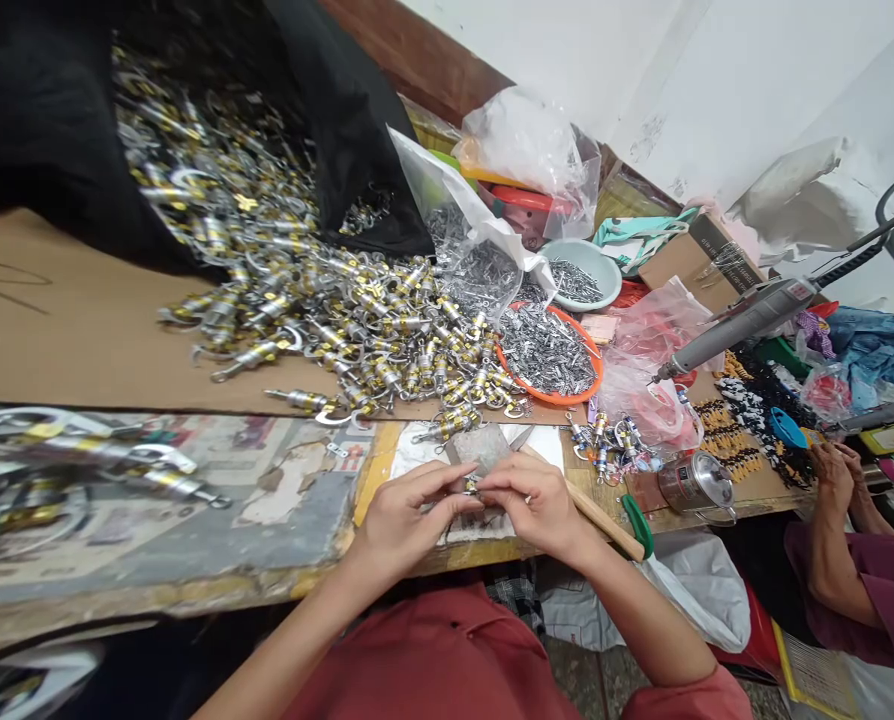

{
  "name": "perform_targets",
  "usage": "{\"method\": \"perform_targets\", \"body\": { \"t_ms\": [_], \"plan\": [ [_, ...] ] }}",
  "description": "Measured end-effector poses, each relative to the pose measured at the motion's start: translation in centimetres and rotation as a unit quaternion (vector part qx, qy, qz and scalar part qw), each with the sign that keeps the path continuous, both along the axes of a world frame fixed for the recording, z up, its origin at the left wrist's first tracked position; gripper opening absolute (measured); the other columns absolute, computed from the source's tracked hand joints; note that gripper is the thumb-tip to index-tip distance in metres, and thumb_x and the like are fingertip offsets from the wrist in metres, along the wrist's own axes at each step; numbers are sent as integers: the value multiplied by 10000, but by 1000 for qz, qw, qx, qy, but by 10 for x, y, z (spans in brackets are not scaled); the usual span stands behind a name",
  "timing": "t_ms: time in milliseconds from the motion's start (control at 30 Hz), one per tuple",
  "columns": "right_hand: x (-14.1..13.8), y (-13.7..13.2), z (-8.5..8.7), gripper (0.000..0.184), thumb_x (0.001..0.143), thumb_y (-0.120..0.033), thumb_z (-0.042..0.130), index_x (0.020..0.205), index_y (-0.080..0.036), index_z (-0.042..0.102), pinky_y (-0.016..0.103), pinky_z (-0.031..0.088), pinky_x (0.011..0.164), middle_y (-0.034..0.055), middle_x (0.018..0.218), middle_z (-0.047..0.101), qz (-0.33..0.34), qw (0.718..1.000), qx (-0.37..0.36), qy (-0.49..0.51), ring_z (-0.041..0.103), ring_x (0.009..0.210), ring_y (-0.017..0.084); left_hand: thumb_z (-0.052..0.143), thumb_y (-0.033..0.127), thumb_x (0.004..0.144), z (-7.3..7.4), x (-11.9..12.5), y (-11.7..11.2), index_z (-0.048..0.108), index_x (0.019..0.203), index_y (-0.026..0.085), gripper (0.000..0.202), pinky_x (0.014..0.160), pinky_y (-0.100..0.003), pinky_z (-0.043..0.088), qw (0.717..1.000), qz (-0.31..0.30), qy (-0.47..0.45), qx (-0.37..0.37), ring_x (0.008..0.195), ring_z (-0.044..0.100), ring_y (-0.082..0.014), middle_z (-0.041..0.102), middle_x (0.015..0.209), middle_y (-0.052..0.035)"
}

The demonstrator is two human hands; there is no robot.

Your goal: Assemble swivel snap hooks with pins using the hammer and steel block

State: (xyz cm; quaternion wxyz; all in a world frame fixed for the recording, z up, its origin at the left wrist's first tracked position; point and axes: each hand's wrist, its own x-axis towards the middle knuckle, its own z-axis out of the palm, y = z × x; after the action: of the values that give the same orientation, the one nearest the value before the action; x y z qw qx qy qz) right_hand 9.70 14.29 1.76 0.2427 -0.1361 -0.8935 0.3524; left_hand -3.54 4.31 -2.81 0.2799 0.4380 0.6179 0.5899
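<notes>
My left hand [409,512] and my right hand [535,503] meet at the table's front edge, fingertips pinched on a small silver-and-yellow metal part [471,485]. The fingers hide most of it. Just beyond them sits a grey metal block [478,447] on white paper. A wooden-handled tool [604,520] lies beside my right hand, its handle over the edge. Next to it is a green-handled tool [637,527], its working end hidden. Behind the block spreads a large heap of silver-and-yellow metal pieces [372,330] with curved clasps.
The heap spills from a black bag [357,120]. An orange basket [595,375] and a pale bowl [612,275] contain small metal pieces. A power screwdriver [739,325] hangs at right, above a lidded metal cup [706,480]. Another person's hands [833,475] are at far right.
</notes>
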Motion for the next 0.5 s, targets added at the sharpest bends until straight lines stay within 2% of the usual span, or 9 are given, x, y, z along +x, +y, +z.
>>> {"method": "perform_targets", "body": {
  "t_ms": [100, 233, 400, 500],
  "plan": [
    [2, 0, -1, 214, 854, -170, 461, 824, -186, 673, 252, 486, 650, 44, 752, 658, 4, 999, 47, -3, 595, 706, 136, 621, 238, 703, 3, -1, -1, 741, 789, 181, 158, 622, -262, 505, 1000, -7, 13, 13, 664, 635, -179, 691, 710, -56],
    [3, -2, -4, 248, 865, -142, 422, 850, -167, 668, 260, 484, 645, 64, 769, 650, 11, 995, 100, 8, 588, 716, 144, 603, 218, 718, 7, 0, -2, 746, 706, 197, 146, 609, -247, 504, 1000, -20, 8, 20, 654, 638, -172, 698, 700, -52],
    [3, -4, -3, 229, 857, -132, 437, 849, -172, 662, 240, 482, 626, 53, 762, 644, -23, 997, 78, 2, 586, 703, 133, 599, 216, 719, 7, -1, -1, 745, 719, 195, 147, 578, -229, 505, 999, -13, 13, 32, 625, 633, -157, 693, 676, -43],
    [2, -4, -1, 215, 850, -125, 449, 829, -164, 660, 246, 480, 628, 58, 757, 645, -15, 996, 92, 7, 584, 699, 138, 603, 194, 713, 7, -1, -1, 744, 743, 182, 144, 572, -219, 508, 998, -8, 23, 52, 622, 642, -153, 698, 683, -48]
  ]
}}
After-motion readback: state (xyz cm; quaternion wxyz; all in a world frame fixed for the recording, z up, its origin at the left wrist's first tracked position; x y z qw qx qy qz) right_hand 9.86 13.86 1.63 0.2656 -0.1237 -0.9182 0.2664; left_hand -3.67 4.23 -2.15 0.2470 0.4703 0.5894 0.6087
